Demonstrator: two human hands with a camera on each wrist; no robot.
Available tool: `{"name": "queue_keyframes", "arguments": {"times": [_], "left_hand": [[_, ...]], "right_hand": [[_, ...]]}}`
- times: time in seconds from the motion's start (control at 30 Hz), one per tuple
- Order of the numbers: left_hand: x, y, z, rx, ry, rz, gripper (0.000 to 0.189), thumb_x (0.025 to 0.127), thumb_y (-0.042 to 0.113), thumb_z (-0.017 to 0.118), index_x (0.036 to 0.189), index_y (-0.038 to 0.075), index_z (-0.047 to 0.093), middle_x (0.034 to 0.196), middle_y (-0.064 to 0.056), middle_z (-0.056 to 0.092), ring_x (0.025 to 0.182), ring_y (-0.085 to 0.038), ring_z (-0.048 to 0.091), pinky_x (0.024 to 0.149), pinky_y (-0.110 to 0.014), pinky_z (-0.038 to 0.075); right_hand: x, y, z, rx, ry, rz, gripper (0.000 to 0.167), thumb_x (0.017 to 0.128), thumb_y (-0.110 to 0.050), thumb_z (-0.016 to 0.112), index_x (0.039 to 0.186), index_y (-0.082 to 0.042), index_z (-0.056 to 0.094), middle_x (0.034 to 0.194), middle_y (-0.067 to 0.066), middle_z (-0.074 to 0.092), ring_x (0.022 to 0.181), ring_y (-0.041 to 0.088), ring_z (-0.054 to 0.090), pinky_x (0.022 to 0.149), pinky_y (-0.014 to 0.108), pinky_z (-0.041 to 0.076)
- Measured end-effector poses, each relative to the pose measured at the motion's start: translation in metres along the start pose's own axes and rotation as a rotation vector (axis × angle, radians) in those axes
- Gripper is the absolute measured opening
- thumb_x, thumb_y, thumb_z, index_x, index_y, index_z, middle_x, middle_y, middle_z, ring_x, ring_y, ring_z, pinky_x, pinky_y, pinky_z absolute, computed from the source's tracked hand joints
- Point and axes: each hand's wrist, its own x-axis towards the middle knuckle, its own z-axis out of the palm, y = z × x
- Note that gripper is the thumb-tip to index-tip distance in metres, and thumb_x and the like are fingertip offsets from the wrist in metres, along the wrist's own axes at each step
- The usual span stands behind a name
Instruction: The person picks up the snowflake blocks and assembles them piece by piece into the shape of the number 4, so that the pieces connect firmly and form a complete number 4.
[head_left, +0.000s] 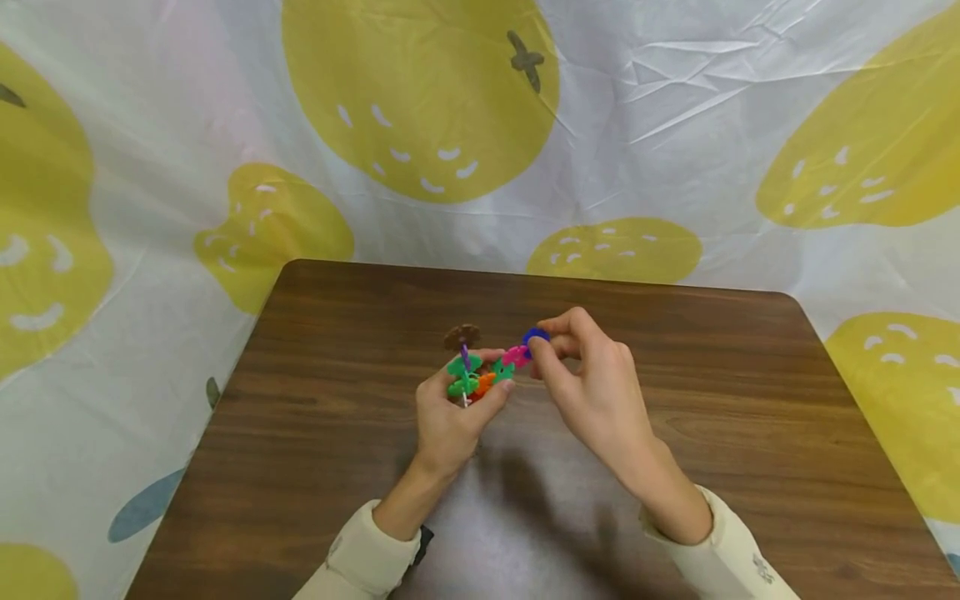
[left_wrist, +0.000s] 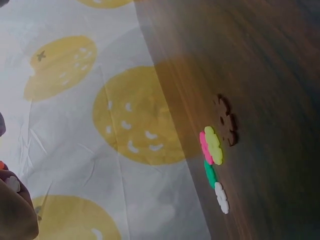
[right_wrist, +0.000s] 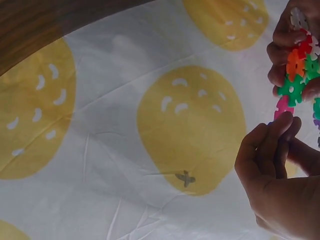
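Observation:
My left hand [head_left: 450, 417] holds a chain of interlocking plastic snowflake discs, with an orange disc [right_wrist: 295, 63] and a green disc [right_wrist: 291, 90] showing between its fingers. A brown disc [head_left: 462, 337] stands out at the top, joined by a purple disc [head_left: 465, 358]. On the right, a pink disc [head_left: 514, 357] extends from the chain toward my right hand [head_left: 600, 392]. Thumb and fingers of that hand pinch a blue disc [head_left: 536, 337] against the pink one. Whether these two are interlocked is hidden by the fingers.
Both hands are above a brown wooden table [head_left: 337, 333]. A white cloth with yellow fruit prints [head_left: 420, 100] hangs behind it. In the left wrist view, yellow [left_wrist: 213, 145] and white [left_wrist: 221, 198] discs appear against the tabletop; whether they touch it I cannot tell.

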Motion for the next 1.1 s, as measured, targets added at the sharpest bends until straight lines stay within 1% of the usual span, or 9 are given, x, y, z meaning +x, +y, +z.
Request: {"name": "queue_keyframes", "arguments": {"times": [0.1,0.2,0.4,0.5,0.63,0.77,0.9,1.0,1.1], "left_hand": [[0.001,0.001,-0.001,-0.005,-0.011,0.011,0.031,0.081,-0.003,0.081,0.111,-0.004,0.074,0.106,-0.026,0.075,0.079,-0.005,0.068,0.07,-0.017,0.057],[0.001,0.001,-0.003,-0.011,-0.015,0.014,0.032,0.081,-0.005,0.08,0.112,-0.006,0.073,0.109,-0.026,0.074,0.082,-0.006,0.069,0.071,-0.019,0.058],[0.002,0.0,-0.007,-0.014,-0.012,0.023,0.033,0.081,-0.006,0.079,0.113,-0.005,0.073,0.109,-0.027,0.074,0.081,-0.006,0.07,0.068,-0.018,0.057],[0.004,0.001,-0.01,-0.031,-0.013,0.025,0.032,0.081,-0.007,0.078,0.113,-0.006,0.072,0.108,-0.027,0.074,0.08,-0.005,0.07,0.067,-0.018,0.057],[0.005,0.003,-0.012,-0.069,-0.012,0.0,0.033,0.081,-0.007,0.077,0.114,-0.009,0.071,0.105,-0.01,0.077,0.076,-0.005,0.071,0.065,-0.019,0.059],[0.005,0.005,-0.013,-0.089,-0.01,-0.014,0.034,0.08,-0.007,0.077,0.114,-0.009,0.071,0.104,0.002,0.076,0.074,-0.005,0.071,0.065,-0.019,0.058],[0.005,0.006,-0.013,-0.097,-0.018,-0.019,0.035,0.08,-0.008,0.076,0.114,-0.01,0.071,0.103,0.006,0.076,0.074,-0.006,0.071,0.065,-0.019,0.059],[0.005,0.007,-0.014,-0.086,-0.024,-0.032,0.034,0.08,-0.007,0.076,0.114,-0.009,0.071,0.102,0.008,0.076,0.075,-0.005,0.07,0.065,-0.018,0.057],[0.005,0.008,-0.013,-0.075,-0.029,-0.046,0.034,0.08,-0.006,0.077,0.114,-0.008,0.072,0.101,0.009,0.076,0.077,-0.005,0.069,0.066,-0.017,0.056]], "right_hand": [[0.001,-0.002,-0.004,0.03,-0.025,0.024,0.016,0.098,-0.013,0.07,0.112,-0.005,0.067,0.075,0.0,0.076,0.053,0.003,0.061,0.05,0.02,0.047],[0.001,-0.001,-0.007,0.062,-0.042,0.026,0.019,0.101,-0.02,0.068,0.116,-0.008,0.069,0.073,0.0,0.073,0.067,0.009,0.071,0.059,0.021,0.055],[0.001,0.009,-0.016,0.017,0.013,-0.005,0.021,0.104,-0.023,0.062,0.121,-0.013,0.07,0.073,-0.002,0.07,0.066,0.01,0.064,0.054,0.021,0.049],[0.002,0.017,-0.021,-0.023,0.058,-0.024,0.02,0.103,-0.022,0.064,0.12,-0.012,0.071,0.079,-0.002,0.072,0.072,0.008,0.065,0.058,0.017,0.047],[0.003,0.036,-0.025,-0.068,0.093,-0.048,0.021,0.101,-0.02,0.067,0.12,-0.01,0.071,0.089,0.0,0.074,0.086,0.009,0.068,0.065,0.012,0.046],[0.002,0.062,-0.024,-0.089,0.054,-0.029,0.026,0.101,-0.021,0.068,0.124,-0.009,0.069,0.097,0.004,0.074,0.095,0.018,0.069,0.073,0.011,0.047],[-0.001,0.098,-0.015,-0.122,-0.023,-0.01,0.034,0.1,-0.023,0.07,0.129,-0.006,0.065,0.106,0.006,0.07,0.103,0.024,0.068,0.09,0.028,0.055],[-0.005,0.125,-0.004,-0.147,-0.08,-0.022,0.04,0.097,-0.023,0.074,0.131,-0.003,0.063,0.112,0.009,0.069,0.107,0.027,0.067,0.092,0.045,0.056],[-0.009,0.145,0.008,-0.162,-0.135,-0.036,0.046,0.094,-0.02,0.077,0.131,0.001,0.062,0.114,0.015,0.069,0.108,0.031,0.066,0.092,0.051,0.056]]}}
